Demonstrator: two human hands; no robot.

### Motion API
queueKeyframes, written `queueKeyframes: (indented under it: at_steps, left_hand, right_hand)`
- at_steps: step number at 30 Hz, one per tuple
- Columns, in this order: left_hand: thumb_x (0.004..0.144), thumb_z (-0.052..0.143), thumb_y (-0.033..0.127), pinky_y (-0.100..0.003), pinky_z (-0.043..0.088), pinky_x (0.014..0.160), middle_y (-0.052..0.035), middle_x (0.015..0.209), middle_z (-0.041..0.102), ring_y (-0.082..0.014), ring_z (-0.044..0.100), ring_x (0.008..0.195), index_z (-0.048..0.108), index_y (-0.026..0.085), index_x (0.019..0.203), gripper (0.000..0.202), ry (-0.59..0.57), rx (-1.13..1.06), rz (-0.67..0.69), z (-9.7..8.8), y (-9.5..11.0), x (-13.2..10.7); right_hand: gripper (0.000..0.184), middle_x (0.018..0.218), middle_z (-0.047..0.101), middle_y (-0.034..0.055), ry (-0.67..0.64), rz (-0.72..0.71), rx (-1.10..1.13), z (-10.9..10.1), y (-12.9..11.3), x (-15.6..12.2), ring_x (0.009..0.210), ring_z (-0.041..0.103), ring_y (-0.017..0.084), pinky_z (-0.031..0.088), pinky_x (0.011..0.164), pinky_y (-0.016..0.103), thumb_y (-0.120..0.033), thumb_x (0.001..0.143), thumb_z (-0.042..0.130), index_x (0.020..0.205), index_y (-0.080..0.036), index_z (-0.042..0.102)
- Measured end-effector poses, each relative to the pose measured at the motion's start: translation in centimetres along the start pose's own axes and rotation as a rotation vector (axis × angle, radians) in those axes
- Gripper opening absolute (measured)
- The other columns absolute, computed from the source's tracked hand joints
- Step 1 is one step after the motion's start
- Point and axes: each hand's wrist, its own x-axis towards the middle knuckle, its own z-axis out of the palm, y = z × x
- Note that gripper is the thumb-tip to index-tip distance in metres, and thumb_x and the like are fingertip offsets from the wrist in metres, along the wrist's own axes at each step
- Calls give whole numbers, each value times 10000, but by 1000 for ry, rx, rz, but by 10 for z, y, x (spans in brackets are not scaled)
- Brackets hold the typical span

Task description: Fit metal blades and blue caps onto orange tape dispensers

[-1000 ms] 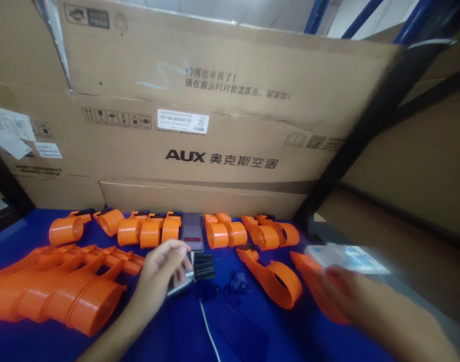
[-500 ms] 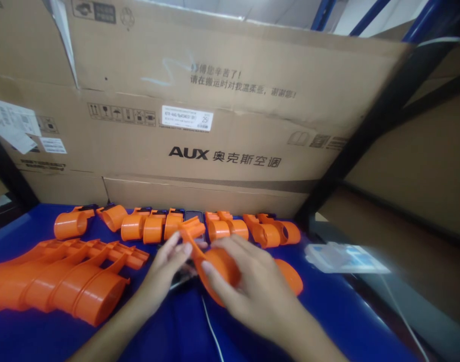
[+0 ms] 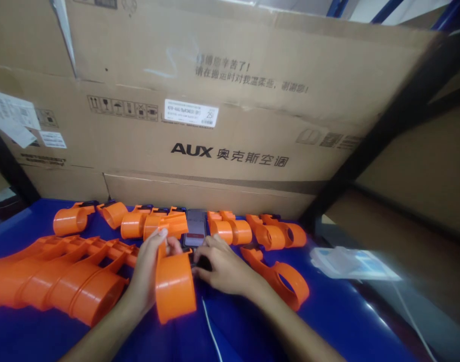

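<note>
Nested orange stack (image 3: 64,281), 9 o'clock of the held orange part (image 3: 175,289): no dark pieces (image 3: 89,203) visible, probably left to do. Rear row (image 3: 134,224), 10 to 2 o'clock: several carry them, presumably done. Left hand (image 3: 149,266) closed on the part, which sits at its 4 o'clock. Right hand (image 3: 220,264): part at 8 o'clock, fingers half-curled, grip unclear.

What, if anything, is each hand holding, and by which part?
The left hand grips an orange piece by its narrow neck. Whether the right hand holds anything cannot be told.
</note>
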Motion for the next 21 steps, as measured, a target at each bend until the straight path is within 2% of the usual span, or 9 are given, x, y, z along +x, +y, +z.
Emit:
queueKeyframes:
  at_steps: [4, 10, 13, 16, 18, 21]
  left_hand:
    - [722, 762, 502, -235, 422, 447, 42, 511, 550, -117, 504, 417, 559, 189, 632, 384, 28, -53, -52, 7, 6, -2]
    - [732, 758, 515, -235, 419, 445, 21, 518, 580, -116, 508, 412, 582, 173, 611, 403, 18, -8, -80, 4, 7, -2]
    - [752, 738, 537, -240, 424, 454, 2, 527, 599, -123, 519, 425, 613, 162, 611, 420, -24, 30, -87, 1, 5, 0]
    - [771, 720, 558, -243, 428, 468, -14, 533, 605, -130, 531, 446, 639, 154, 619, 439, -60, 75, -80, -3, 1, 3]
    - [791, 695, 580, -241, 415, 460, -19, 523, 595, -131, 527, 443, 653, 150, 628, 462, -84, 115, -84, -4, -3, 4]
    - [812, 677, 586, -232, 391, 444, -25, 515, 590, -129, 522, 433, 659, 148, 634, 474, -132, 183, -66, -4, -9, 5]
  right_hand:
    - [78, 977, 605, 54, 2, -6, 9, 10, 3, 1, 993, 540, 241, 432, 879, 363, -191, 833, 763, 861, -204, 692]
    - [88, 927, 638, 37, 56, -40, 90, 1, 5, -4, 963, 570, 213, 456, 865, 338, -173, 900, 683, 847, -226, 731]
    - [102, 840, 667, 24, 123, -16, 154, -4, 9, -7, 838, 605, 188, 486, 756, 307, -240, 934, 659, 870, -220, 735]
    - [224, 712, 662, 3, 209, 26, 223, -6, 13, -11, 641, 598, 150, 486, 600, 270, -343, 1001, 560, 922, -195, 708]
    - [279, 700, 681, 5, 298, 62, 368, -8, 15, -14, 558, 595, 132, 482, 523, 254, -398, 1021, 509, 945, -183, 671]
    - [247, 782, 736, 41, 425, 82, 710, -10, 14, -17, 591, 673, 156, 534, 509, 270, -428, 968, 605, 926, -188, 645]
